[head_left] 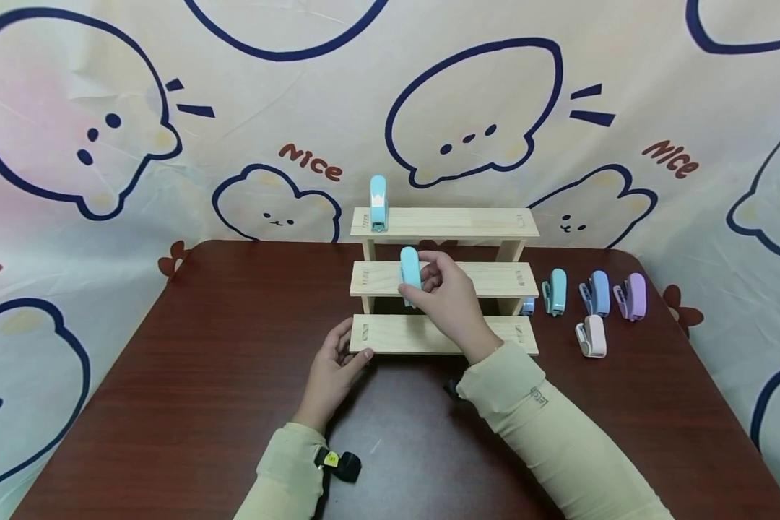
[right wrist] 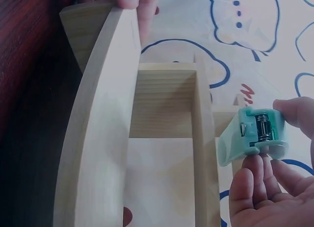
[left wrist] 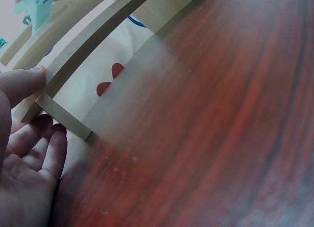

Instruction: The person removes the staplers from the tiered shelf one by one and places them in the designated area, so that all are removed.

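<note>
My right hand [head_left: 451, 296] pinches a light-blue mini stapler [head_left: 410, 267] between thumb and fingers, upright at the left part of the middle step of a three-step wooden shelf [head_left: 494, 279]. Its spring end shows in the right wrist view, where the stapler [right wrist: 230, 141] looks mint. Whether it touches the step, I cannot tell. The left hand [head_left: 328, 372] grips the left end of the bottom step, thumb at the front edge; the left wrist view shows its curled fingers [left wrist: 54, 148] by the end support. Another light-blue stapler [head_left: 378, 202] stands on the top step's left end.
Right of the shelf on the dark wooden table [head_left: 201, 375] stand a teal stapler [head_left: 557, 291], a blue stapler [head_left: 599, 292], a purple stapler [head_left: 635, 296] and a white stapler [head_left: 594, 336]. Another blue stapler [head_left: 528, 306] is partly hidden by the shelf. A patterned cloth [head_left: 266, 108] hangs behind.
</note>
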{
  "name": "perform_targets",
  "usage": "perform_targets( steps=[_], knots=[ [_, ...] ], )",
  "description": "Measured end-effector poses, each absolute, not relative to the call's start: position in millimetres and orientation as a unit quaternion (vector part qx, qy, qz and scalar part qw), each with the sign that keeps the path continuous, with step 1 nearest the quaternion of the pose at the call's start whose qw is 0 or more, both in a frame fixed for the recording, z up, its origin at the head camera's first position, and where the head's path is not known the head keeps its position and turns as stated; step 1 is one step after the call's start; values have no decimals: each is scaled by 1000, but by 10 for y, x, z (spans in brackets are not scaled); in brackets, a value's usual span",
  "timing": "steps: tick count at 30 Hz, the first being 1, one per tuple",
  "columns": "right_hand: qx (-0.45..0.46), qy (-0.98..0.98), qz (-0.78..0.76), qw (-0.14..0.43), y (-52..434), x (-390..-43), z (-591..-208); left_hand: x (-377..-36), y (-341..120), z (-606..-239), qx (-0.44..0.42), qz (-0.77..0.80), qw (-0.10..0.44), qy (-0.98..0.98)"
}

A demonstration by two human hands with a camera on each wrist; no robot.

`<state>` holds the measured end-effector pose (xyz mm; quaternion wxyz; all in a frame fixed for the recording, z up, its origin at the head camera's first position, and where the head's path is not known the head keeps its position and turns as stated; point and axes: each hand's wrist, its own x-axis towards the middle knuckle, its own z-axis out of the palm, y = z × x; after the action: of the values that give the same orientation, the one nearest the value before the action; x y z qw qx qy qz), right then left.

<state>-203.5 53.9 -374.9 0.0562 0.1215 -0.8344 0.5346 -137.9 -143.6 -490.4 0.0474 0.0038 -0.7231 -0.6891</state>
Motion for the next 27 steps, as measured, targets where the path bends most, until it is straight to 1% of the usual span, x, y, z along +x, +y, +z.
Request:
perform_targets(
  steps=[3, 10, 19, 27],
  knots=[
    [121, -826, 547, 67, 597, -1987, -3739, -1370, -1432, -4856, 5, -694, 37, -719],
    [116, -799, 583, 87, 718, -1888, -3762, -1282, -1390, -4617, 7, -680, 30, -733],
    [91, -789, 599, 101, 930, -1748, -3810, -1279, -1392, -4625, 8, -686, 32, -727],
    [56, -799, 586, 124, 1172, -1613, -3853, -1277, -1392, -4621, 11, -682, 29, -731]
  ],
)
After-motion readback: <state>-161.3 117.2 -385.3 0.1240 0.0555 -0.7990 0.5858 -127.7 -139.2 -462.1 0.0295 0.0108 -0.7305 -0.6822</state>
